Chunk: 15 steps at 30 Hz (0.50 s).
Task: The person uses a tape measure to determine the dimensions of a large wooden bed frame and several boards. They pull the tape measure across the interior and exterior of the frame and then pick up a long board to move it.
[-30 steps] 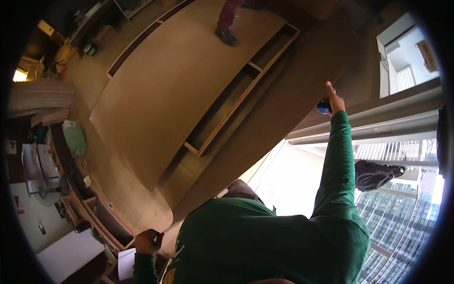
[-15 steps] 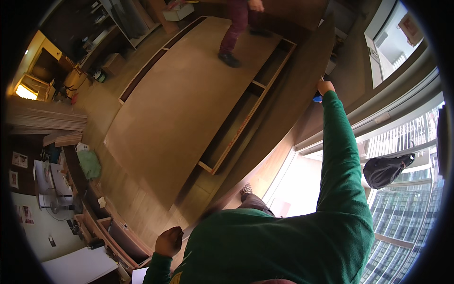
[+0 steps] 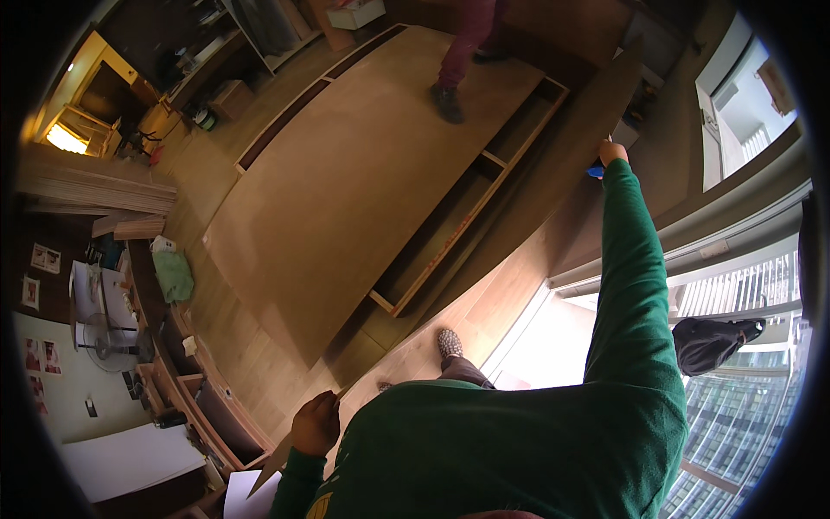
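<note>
My right arm, in a green sleeve, stretches far forward. My right hand [image 3: 614, 151] is closed at the edge of a long brown board [image 3: 540, 177]. A small blue thing [image 3: 596, 172] shows just below its fingers, too small to name, and a pale tip juts above them. Near my body at lower left, my left hand [image 3: 316, 424] is curled closed beside a thin brown edge, which seems to be the near end of the same board. The fingers' undersides are hidden. Past the board lies a large flat wooden panel [image 3: 372, 173] on a wooden frame [image 3: 467, 223].
Another person's leg in dark red trousers [image 3: 467, 52] stands on the panel. A desk [image 3: 134, 463], a fan [image 3: 108, 337] and a green bag [image 3: 173, 277] are at left, below stacked boards [image 3: 95, 190]. Windows and a black bag [image 3: 713, 346] line the right.
My view has shifted, so the room sits slightly further right. More floor and my shoe show beside the board. My left hand is a little higher; my right hand stays at the board's edge.
</note>
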Tool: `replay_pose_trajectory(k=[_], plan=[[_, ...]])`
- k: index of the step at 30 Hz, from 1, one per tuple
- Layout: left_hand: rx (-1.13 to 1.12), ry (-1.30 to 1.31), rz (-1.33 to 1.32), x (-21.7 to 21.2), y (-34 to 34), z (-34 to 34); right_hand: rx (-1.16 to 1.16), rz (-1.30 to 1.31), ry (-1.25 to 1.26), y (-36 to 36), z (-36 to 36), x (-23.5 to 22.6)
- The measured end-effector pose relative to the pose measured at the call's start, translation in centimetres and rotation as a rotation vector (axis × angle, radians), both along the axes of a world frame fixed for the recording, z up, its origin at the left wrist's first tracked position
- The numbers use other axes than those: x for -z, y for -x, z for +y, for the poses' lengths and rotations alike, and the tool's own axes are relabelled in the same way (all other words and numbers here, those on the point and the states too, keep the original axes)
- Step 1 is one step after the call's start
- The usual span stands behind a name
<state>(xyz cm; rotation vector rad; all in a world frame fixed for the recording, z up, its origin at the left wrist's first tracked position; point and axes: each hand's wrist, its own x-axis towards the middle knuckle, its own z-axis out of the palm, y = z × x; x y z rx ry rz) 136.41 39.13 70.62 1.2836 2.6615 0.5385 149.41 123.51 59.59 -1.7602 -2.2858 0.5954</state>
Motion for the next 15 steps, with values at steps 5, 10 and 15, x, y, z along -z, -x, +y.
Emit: replay_pose_trajectory(k=[5, 10, 15], plan=[[-0.055, -0.012, 0.065, 0.3, 0.2, 2.4, 0.024, 0.108, 0.015, -2.1, 4.2, 0.7], [-0.091, -0.023, 0.064, -0.3, 0.2, 3.1, -0.089, 0.079, 0.01, 0.0, 3.2, 0.1], [-0.029, 0.032, 0.043, -3.3, 1.3, 3.4, 0.186, 0.416, 0.278, -1.2, -3.3, -4.6]])
